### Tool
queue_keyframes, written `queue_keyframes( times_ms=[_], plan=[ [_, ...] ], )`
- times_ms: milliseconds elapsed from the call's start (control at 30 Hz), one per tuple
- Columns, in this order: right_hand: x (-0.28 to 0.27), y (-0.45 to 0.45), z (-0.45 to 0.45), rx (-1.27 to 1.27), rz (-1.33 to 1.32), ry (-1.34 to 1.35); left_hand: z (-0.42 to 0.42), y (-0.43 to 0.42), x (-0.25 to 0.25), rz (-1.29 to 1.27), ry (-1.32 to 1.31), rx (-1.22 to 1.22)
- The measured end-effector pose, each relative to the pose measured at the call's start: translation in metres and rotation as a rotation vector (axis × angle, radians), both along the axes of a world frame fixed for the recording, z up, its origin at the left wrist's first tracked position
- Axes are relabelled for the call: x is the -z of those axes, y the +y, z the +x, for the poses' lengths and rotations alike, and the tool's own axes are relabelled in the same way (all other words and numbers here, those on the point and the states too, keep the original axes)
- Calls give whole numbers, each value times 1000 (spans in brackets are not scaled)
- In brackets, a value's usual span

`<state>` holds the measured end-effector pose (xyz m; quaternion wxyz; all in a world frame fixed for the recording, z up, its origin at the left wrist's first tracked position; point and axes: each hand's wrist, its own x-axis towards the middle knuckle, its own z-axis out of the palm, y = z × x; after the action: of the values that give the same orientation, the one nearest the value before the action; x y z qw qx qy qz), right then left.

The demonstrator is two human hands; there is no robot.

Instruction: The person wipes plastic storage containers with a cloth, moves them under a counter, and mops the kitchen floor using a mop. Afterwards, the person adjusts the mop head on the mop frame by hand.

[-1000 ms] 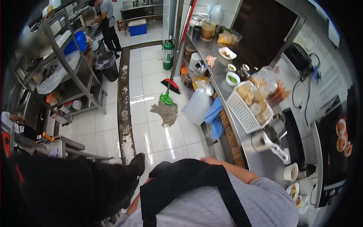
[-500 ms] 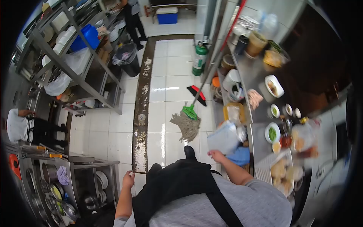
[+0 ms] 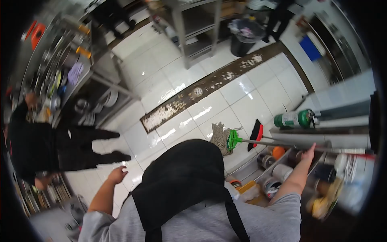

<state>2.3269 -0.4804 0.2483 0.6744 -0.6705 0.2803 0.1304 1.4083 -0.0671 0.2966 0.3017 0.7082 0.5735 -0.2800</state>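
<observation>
My right hand (image 3: 308, 153) is stretched out to the right, at the long handle of a mop (image 3: 280, 143). Its fingertips meet the handle in the view, but I cannot tell whether they are closed round it. The mop has a green clamp (image 3: 232, 139) and a grey string head (image 3: 219, 138) on the wet tiles. Beside it on the floor is a red and black broom head (image 3: 256, 135). My left hand (image 3: 117, 174) hangs out to the left over the floor, fingers loosely bent and apart, with nothing in it.
A green gas cylinder (image 3: 294, 119) stands by the wall at the right. Shelves with jars (image 3: 282, 171) lie under my right arm. A drain channel (image 3: 193, 94) crosses the tiles. A person in black (image 3: 36, 141) stands at the left, near metal racks (image 3: 100, 76).
My view has turned right. My right hand has moved from beside the shelf up to the mop handle. My left hand has swung outward. A person in black has come into view at the left.
</observation>
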Motion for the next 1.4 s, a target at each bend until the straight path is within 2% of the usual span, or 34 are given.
queue_keyframes(
  times_ms=[33, 67, 100, 167, 200, 267, 333, 367, 433, 467, 500, 533, 600, 667, 733, 800, 867, 933, 1000, 1133, 1167, 1200, 1233, 1300, 1400],
  plan=[
    [-1, 3, 17, 57, -93, 39, -10, -11, -4, -11, 43, -49],
    [7, -8, 35, -14, 91, 87, -19, -21, -7, -25, 82, -91],
    [12, -11, 42, -68, 122, 89, -25, -29, -11, -48, 112, -93],
    [7, 3, 47, 61, -89, 195, -34, -42, -12, -75, 140, -87],
    [13, 12, 56, 29, -103, 194, -35, -46, -12, -85, 141, -99],
    [10, 35, 21, 54, -252, -220, -31, -53, -8, -33, 106, -138],
    [-9, 80, -36, -17, -360, -523, -15, -56, -6, -14, 17, -196],
    [-28, 105, -75, -51, -257, -504, -10, -59, -2, -29, 11, -215],
    [-39, 128, -127, -184, -217, -594, -6, -65, 5, -21, -108, -249],
    [-62, 143, -167, -267, -308, -619, -8, -69, 8, -40, -118, -247],
    [-64, 144, -183, -375, -270, -783, -9, -73, 12, -46, -136, -250],
    [-100, 163, -225, -409, -157, -792, -14, -76, 16, -44, -158, -257],
    [-160, 177, -274, -672, -208, -988, -33, -83, 32, -77, -191, -267],
    [-224, 191, -326, -842, -88, -1093, -59, -89, 51, -107, -191, -170],
    [-278, 199, -365, -883, 65, -1157, -74, -85, 67, -153, -153, -57],
    [-337, 199, -395, -904, 105, -1294, -72, -74, 63, -186, -245, -29],
    [-402, 195, -427, -854, 270, -1322, -70, -60, 55, -84, -430, 37],
    [-471, 197, -478, -834, 335, -1197, -62, -46, 38, 8, -578, 68],
    [-531, 176, -477, -1131, 348, -1278, -53, -31, 18, 25, -715, 51],
    [-553, 217, -577, -1287, 319, -1218, -27, -16, -27, 20, -917, 108],
    [-555, 226, -579, -1210, 100, -1285, -18, -15, -34, 0, -982, 131],
    [-566, 237, -599, -1233, 114, -1311, -6, -17, -39, 2, -1038, 162],
    [-581, 251, -627, -1445, 321, -1187, 7, -18, -51, -35, -1103, 241],
    [-613, 273, -679, -1692, 538, -1047, 37, -27, -76, -97, -1247, 388],
    [-678, 301, -758, -1728, 563, -1262, 83, -48, -107, 67, -1518, 530]
  ],
)
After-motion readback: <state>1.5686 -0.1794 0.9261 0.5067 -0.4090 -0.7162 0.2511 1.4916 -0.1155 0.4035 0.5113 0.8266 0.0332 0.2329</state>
